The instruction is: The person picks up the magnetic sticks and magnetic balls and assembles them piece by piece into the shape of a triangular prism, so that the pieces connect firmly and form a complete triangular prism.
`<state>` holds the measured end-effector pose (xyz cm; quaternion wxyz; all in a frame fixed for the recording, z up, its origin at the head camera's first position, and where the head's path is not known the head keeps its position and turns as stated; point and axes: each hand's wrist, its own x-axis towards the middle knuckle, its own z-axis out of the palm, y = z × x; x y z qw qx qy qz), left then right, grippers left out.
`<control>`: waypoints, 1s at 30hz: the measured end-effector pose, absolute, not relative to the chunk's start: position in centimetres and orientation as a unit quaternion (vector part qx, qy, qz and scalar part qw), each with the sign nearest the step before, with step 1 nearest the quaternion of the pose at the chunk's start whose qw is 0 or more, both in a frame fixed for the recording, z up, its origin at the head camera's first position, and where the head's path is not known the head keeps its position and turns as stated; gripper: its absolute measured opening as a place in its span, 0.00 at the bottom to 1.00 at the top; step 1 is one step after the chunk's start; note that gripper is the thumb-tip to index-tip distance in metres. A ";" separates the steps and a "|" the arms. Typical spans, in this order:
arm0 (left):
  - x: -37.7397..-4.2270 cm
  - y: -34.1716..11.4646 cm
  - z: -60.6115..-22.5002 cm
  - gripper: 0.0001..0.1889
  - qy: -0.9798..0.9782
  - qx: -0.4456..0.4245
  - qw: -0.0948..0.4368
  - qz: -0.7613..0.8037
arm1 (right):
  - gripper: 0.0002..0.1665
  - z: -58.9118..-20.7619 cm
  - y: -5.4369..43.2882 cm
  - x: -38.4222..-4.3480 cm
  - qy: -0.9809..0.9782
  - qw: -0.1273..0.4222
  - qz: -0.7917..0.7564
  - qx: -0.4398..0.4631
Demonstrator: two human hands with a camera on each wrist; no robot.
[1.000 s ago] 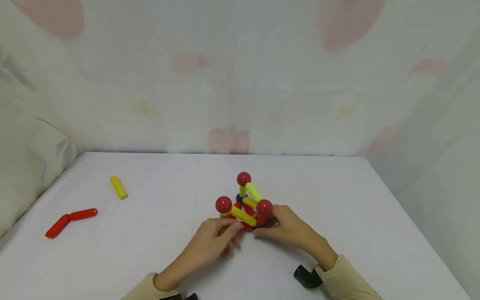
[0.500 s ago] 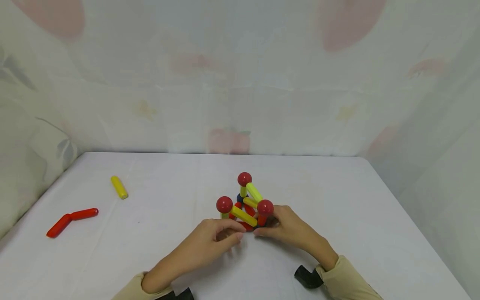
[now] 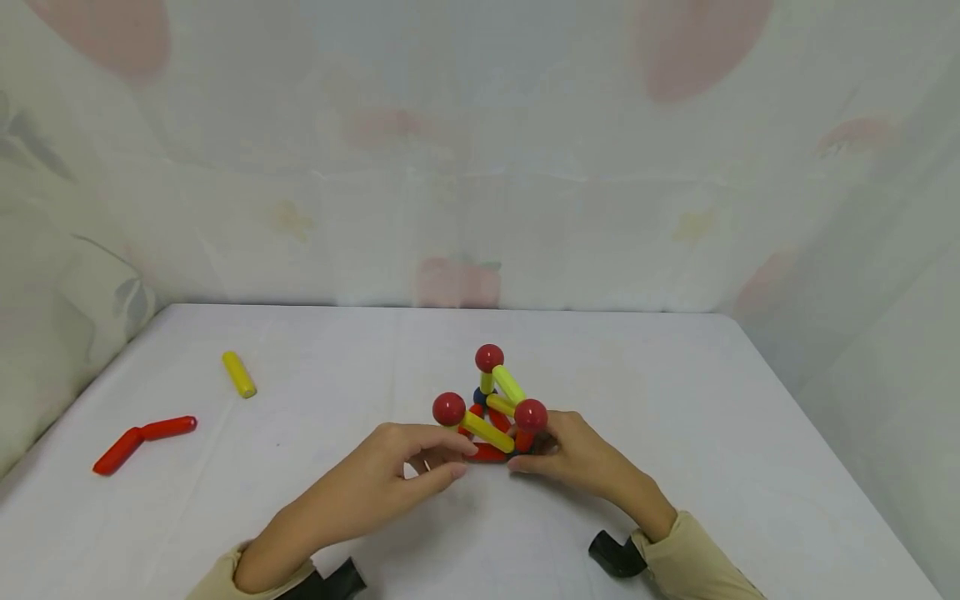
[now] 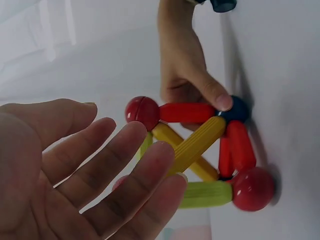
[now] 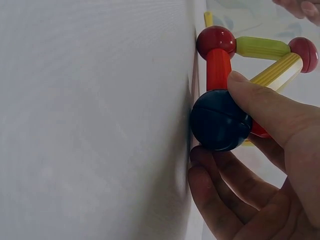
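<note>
Sticks and balls join into a frame mid-table: red balls (image 3: 530, 416) on top, yellow and yellow-green sticks (image 3: 483, 429) between them, red sticks (image 3: 491, 453) low down. My right hand (image 3: 588, 460) pinches the dark blue ball (image 5: 220, 120) at the near right bottom corner, its thumb on one side and fingertips on the other. Just left of the frame, my left hand (image 3: 367, 479) has relaxed, spread fingers and holds nothing. In the left wrist view those fingers (image 4: 145, 167) pass in front of the frame, hiding part of it; I cannot tell whether they touch it.
Two red sticks (image 3: 118, 451) lie end to end at an angle on the left of the white table (image 3: 300, 517). Behind them lies a loose yellow stick (image 3: 238, 375). A patterned cloth (image 3: 570, 167) hangs along the far edge.
My left hand has let go of the frame's near left bottom, loosened its fingers and drawn left. My right hand and the frame have stayed almost in place.
</note>
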<state>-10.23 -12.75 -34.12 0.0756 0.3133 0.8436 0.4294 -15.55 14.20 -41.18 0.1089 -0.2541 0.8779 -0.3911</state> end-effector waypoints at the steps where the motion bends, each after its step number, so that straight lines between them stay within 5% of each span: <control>1: -10.2 -12.9 -33.9 0.10 0.843 0.316 0.068 0.429 | 0.21 -41.2 14.2 -15.5 0.878 0.110 -0.390 -0.253; 11: -10.2 -15.1 -31.9 0.12 0.864 0.312 0.018 0.396 | 0.19 -40.8 14.2 -15.4 0.876 0.117 -0.391 -0.256; 30: -13.1 -19.9 -31.0 0.21 0.901 0.292 -0.183 0.264 | 0.19 -41.3 14.1 -15.9 0.878 0.114 -0.394 -0.246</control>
